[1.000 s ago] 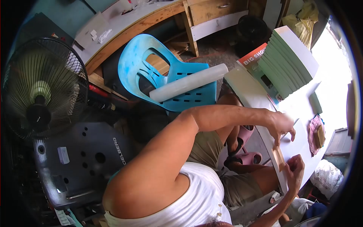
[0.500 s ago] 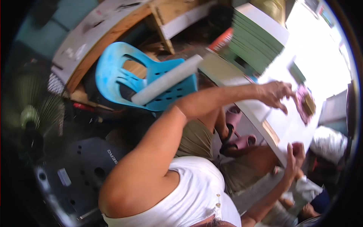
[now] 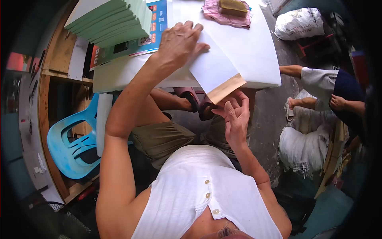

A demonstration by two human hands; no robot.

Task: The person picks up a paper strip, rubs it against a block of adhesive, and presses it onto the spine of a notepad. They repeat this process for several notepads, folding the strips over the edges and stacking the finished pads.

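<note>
A white sheet with a brown strip along its near end (image 3: pixel 227 88) lies on the white table (image 3: pixel 260 59), the strip overhanging the front edge. My left hand (image 3: pixel 180 43) is over the sheet's far left side, fingers bent and thumb apart. Just below the strip is my right hand (image 3: pixel 237 116), palm up, with its fingers spread and some fingertips at the strip's lower edge. A yellowish-brown block (image 3: pixel 233 7) rests on a crumpled pink cloth (image 3: pixel 227 19) at the back of the table.
Green-edged stacked sheets (image 3: pixel 115 24) and a blue printed sheet (image 3: pixel 159 22) are at the back left. A blue chair (image 3: pixel 59 139) holding a white roll (image 3: pixel 104 123) stands left. To the right are a white sack (image 3: pixel 300 24), a white bundle (image 3: pixel 304 145) and another person (image 3: pixel 346 87).
The view has swung round to face the table squarely. My left hand has come over the white sheet, and my right hand is now at the brown strip.
</note>
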